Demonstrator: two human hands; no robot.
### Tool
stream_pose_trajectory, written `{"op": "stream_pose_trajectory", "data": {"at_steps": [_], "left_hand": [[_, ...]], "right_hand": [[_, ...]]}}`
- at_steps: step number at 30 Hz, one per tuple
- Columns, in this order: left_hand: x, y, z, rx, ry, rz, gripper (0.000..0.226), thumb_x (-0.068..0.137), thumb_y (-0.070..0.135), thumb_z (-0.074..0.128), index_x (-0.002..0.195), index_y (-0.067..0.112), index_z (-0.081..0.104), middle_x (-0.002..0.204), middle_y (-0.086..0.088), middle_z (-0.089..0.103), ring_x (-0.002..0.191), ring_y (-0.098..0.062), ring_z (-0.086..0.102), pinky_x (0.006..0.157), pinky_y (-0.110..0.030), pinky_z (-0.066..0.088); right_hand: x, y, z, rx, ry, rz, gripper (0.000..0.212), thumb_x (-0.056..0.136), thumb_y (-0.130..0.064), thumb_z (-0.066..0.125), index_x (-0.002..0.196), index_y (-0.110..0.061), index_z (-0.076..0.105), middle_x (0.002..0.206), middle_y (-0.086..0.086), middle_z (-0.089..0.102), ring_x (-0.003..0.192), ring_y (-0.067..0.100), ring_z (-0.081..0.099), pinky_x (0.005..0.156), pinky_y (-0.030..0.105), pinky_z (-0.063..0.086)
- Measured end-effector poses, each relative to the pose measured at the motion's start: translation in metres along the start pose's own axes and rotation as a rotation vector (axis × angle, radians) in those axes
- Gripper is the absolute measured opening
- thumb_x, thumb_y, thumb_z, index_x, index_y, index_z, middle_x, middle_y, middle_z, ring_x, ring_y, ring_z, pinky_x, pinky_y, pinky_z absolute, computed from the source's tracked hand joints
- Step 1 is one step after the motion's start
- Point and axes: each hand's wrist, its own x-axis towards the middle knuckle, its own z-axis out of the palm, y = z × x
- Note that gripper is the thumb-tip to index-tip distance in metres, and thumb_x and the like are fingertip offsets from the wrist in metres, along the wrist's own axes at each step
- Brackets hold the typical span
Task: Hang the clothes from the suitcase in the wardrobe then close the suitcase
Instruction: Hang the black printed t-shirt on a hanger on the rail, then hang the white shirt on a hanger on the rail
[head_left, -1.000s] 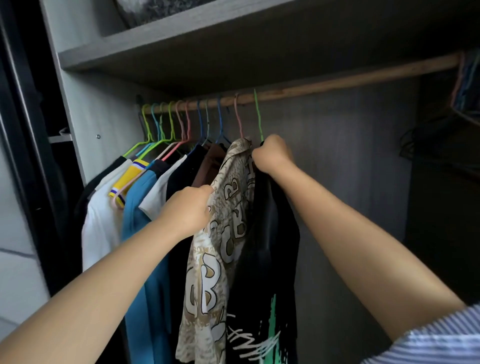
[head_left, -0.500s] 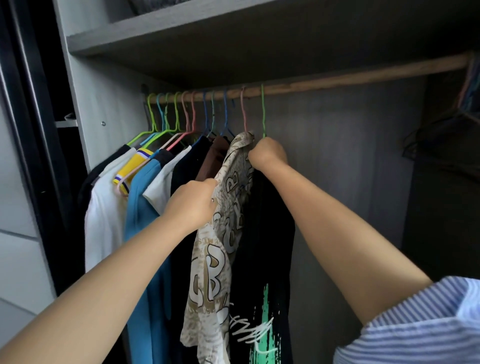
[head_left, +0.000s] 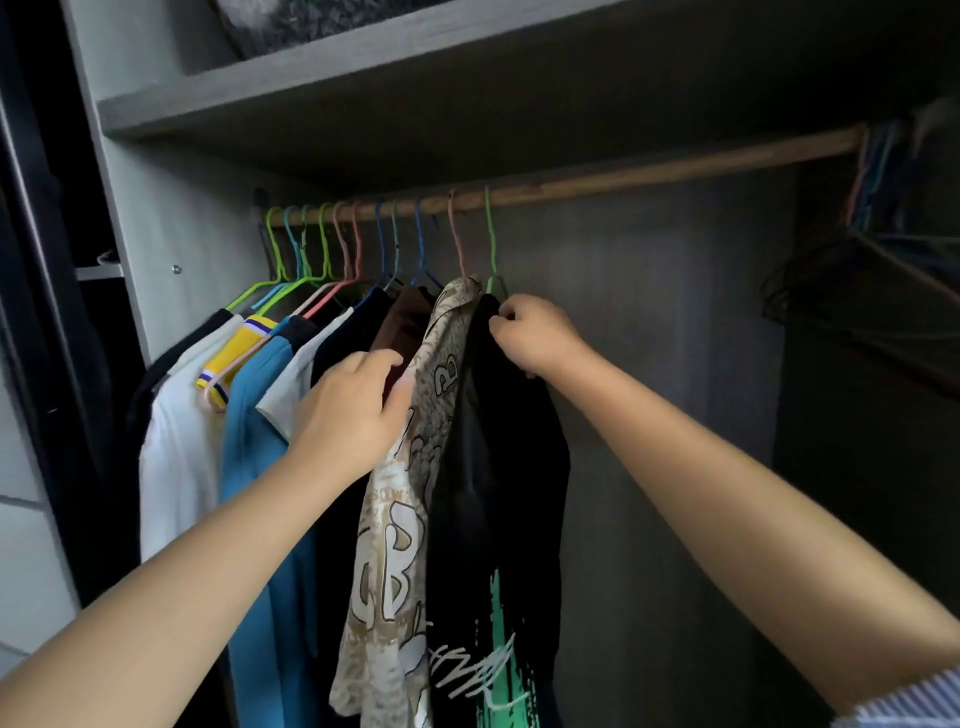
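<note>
Bare wooden rail (head_left: 649, 174) from 9 to 2 o'clock, dull and faintly grained. Thin coated wire hangers (head_left: 384, 244) at 11 o'clock, smooth, slightly shiny, in green, blue and pink. Matt grey wood-grain shelf (head_left: 291, 93) at 12 o'clock. Soft cloth at centre: beige printed shirt (head_left: 395, 545), black shirt (head_left: 509, 467) with a smooth green and white print. Matt blue shirt (head_left: 254, 415) at 9 o'clock.

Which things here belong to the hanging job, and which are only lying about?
Part of the job:
- black shirt, pinched at the collar by the right hand
- its green hanger on the wooden rail
- beige patterned shirt, touched by the left hand

Just there:
- empty hangers at the right
- bundle on the top shelf
</note>
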Motion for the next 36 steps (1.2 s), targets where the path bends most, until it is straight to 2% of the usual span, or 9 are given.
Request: {"op": "stream_pose_trajectory", "data": {"at_steps": [3,8,10,12,15,19,24,28,36], "left_hand": [[-0.005,0.006,0.004,0.05,-0.022,0.058,0.039,0.096,0.032,0.036,0.125,0.012,0.052,0.123,-0.006,0.054,0.116,-0.026,0.048,0.092,-0.037,0.041],[-0.022,-0.005,0.0,0.128,-0.095,-0.049,0.034,0.095,0.03,0.041,0.122,0.012,0.051,0.118,-0.008,0.056,0.111,-0.026,0.05,0.084,-0.036,0.042],[-0.032,-0.012,-0.005,0.131,-0.134,-0.086,0.038,0.095,0.031,0.04,0.129,0.013,0.045,0.123,-0.01,0.054,0.115,-0.028,0.049,0.086,-0.039,0.043],[-0.051,-0.022,-0.014,0.16,-0.19,-0.121,0.042,0.096,0.031,0.04,0.134,0.014,0.04,0.127,-0.011,0.052,0.118,-0.029,0.048,0.088,-0.04,0.043],[-0.081,-0.038,-0.031,0.234,-0.285,-0.157,0.04,0.096,0.03,0.039,0.132,0.013,0.04,0.128,-0.01,0.05,0.117,-0.028,0.046,0.087,-0.036,0.041],[-0.139,-0.065,-0.068,0.318,-0.362,-0.208,0.038,0.094,0.028,0.043,0.127,0.011,0.046,0.124,-0.014,0.052,0.117,-0.031,0.047,0.089,-0.036,0.041],[-0.238,-0.103,-0.133,0.367,-0.43,-0.27,0.039,0.093,0.03,0.046,0.123,0.007,0.047,0.122,-0.019,0.052,0.115,-0.035,0.049,0.09,-0.04,0.043],[-0.313,-0.127,-0.184,0.473,-0.513,-0.318,0.036,0.092,0.027,0.045,0.116,0.003,0.057,0.119,-0.02,0.053,0.115,-0.035,0.048,0.091,-0.04,0.045],[-0.476,-0.191,-0.266,0.548,-0.737,-0.678,0.034,0.094,0.026,0.04,0.114,0.005,0.058,0.117,-0.016,0.05,0.113,-0.033,0.045,0.087,-0.038,0.042]], "right_hand": [[-0.01,0.006,-0.004,-0.101,0.038,-0.089,0.028,0.091,-0.02,0.046,0.107,-0.001,0.06,0.108,0.018,0.061,0.103,0.034,0.056,0.086,0.035,0.045],[-0.032,0.004,0.016,-0.195,0.079,-0.352,0.031,0.091,-0.02,0.047,0.114,-0.003,0.061,0.118,0.015,0.054,0.111,0.033,0.05,0.091,0.032,0.041],[-0.045,0.0,0.026,-0.182,0.088,-0.458,0.032,0.088,-0.018,0.047,0.11,-0.001,0.064,0.113,0.016,0.059,0.106,0.037,0.054,0.091,0.04,0.045],[-0.065,-0.007,0.039,-0.139,0.071,-0.513,0.035,0.081,-0.017,0.046,0.101,0.001,0.068,0.105,0.019,0.063,0.095,0.041,0.059,0.082,0.048,0.05],[-0.09,-0.016,0.054,-0.139,0.051,-0.551,0.039,0.078,-0.02,0.04,0.085,0.001,0.072,0.09,0.018,0.067,0.079,0.041,0.063,0.069,0.048,0.054],[-0.139,-0.051,0.075,-0.157,-0.066,-0.614,0.046,0.072,-0.024,0.031,0.075,-0.001,0.071,0.082,0.017,0.068,0.077,0.041,0.063,0.066,0.049,0.053],[-0.236,-0.127,0.098,-0.027,-0.225,-0.517,0.05,0.073,-0.022,0.032,0.101,-0.002,0.068,0.105,0.016,0.065,0.106,0.035,0.055,0.09,0.045,0.044],[-0.309,-0.179,0.131,0.035,-0.418,-0.604,0.053,0.074,-0.037,0.033,0.096,-0.006,0.069,0.103,0.012,0.067,0.102,0.033,0.058,0.087,0.044,0.047],[-0.434,-0.242,0.212,0.1,-0.816,-0.677,0.04,0.085,-0.031,0.049,0.104,-0.001,0.066,0.107,0.018,0.064,0.105,0.03,0.056,0.092,0.034,0.041]]}}
